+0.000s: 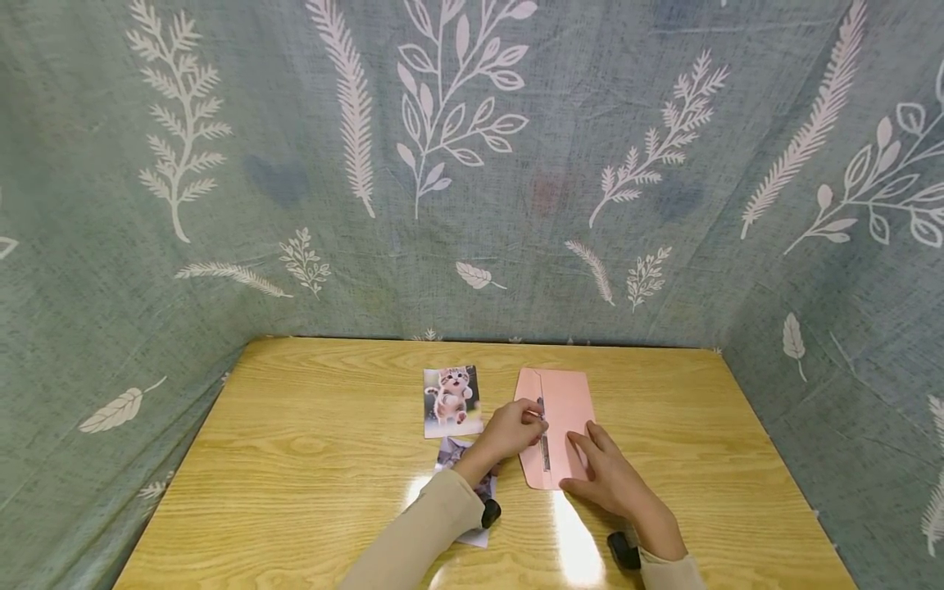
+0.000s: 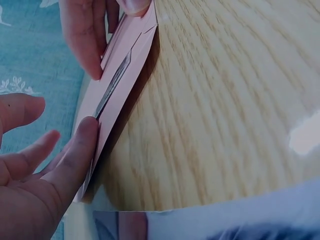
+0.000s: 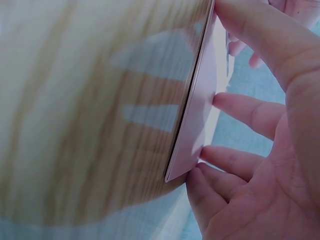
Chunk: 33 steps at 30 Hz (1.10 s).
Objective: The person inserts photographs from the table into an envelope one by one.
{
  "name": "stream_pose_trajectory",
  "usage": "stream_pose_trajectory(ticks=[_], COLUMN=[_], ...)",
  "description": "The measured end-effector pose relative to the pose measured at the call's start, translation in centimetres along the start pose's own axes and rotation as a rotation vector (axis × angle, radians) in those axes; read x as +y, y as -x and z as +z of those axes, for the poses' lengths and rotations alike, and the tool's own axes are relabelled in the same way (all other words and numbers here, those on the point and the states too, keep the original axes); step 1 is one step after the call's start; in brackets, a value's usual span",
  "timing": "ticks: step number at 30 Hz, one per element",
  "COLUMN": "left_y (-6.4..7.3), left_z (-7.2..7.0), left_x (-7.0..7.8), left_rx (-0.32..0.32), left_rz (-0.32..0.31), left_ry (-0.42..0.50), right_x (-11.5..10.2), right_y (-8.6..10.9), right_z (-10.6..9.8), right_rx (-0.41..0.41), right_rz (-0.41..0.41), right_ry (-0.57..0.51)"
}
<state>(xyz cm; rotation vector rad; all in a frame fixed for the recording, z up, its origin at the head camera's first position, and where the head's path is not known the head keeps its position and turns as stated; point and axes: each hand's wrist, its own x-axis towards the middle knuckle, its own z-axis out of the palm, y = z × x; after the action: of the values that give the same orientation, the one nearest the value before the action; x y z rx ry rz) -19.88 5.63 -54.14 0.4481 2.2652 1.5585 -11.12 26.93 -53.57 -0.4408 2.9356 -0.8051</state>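
A pink envelope (image 1: 569, 393) lies on the table, its flap side to the left. A dark strip of a picture (image 1: 546, 453) shows in the envelope's opening, the rest of it hidden inside. My left hand (image 1: 514, 429) reaches over from the left; in the left wrist view one fingertip (image 2: 89, 125) touches the envelope at the end of that strip, the other fingers spread apart. On the envelope's right side rests my right hand (image 1: 610, 474), thumb at the near edge and fingertips (image 3: 220, 100) against the pink paper.
A kitten photo (image 1: 451, 401) lies left of the envelope. Nearer, a second photo (image 1: 475, 537) is partly covered by the left forearm. Patterned cloth (image 1: 472, 246) hangs behind the wooden table (image 1: 310, 442) and along both its sides.
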Motion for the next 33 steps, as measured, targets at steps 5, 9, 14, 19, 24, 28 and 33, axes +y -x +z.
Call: stream_pose_trajectory(ticks=[5,9,14,19,24,28,33], left_y=[0.4,0.9,2.0,3.7,5.4,6.8,8.5], left_z=[-0.3,-0.9,-2.3,-4.1,-5.9,-7.0,-8.2], left_x=[0.0,0.4,0.9,1.2,1.5,1.4,1.1], left_rx=[-0.004,-0.004,0.002,0.02,0.065,0.086,0.109], left_rz=[-0.005,0.004,0.03,0.064,0.096,0.12,0.135], left_ry=[-0.047,-0.059,-0.057,-0.06,-0.068,-0.044,-0.037], right_x=[0.0,0.1,0.1,0.1,0.1,0.0,0.0], right_y=[-0.1,-0.1,-0.1,0.0,0.0,0.0,0.0], right_z=[0.2,0.3,0.3,0.4,0.3,0.2,0.2], right_rx=[-0.013,-0.006,0.023,0.018,-0.001,-0.006,-0.005], right_rz=[0.009,0.007,-0.003,0.002,0.005,0.004,0.007], right_ry=[-0.007,-0.015,-0.011,-0.005,-0.016,-0.02,-0.016])
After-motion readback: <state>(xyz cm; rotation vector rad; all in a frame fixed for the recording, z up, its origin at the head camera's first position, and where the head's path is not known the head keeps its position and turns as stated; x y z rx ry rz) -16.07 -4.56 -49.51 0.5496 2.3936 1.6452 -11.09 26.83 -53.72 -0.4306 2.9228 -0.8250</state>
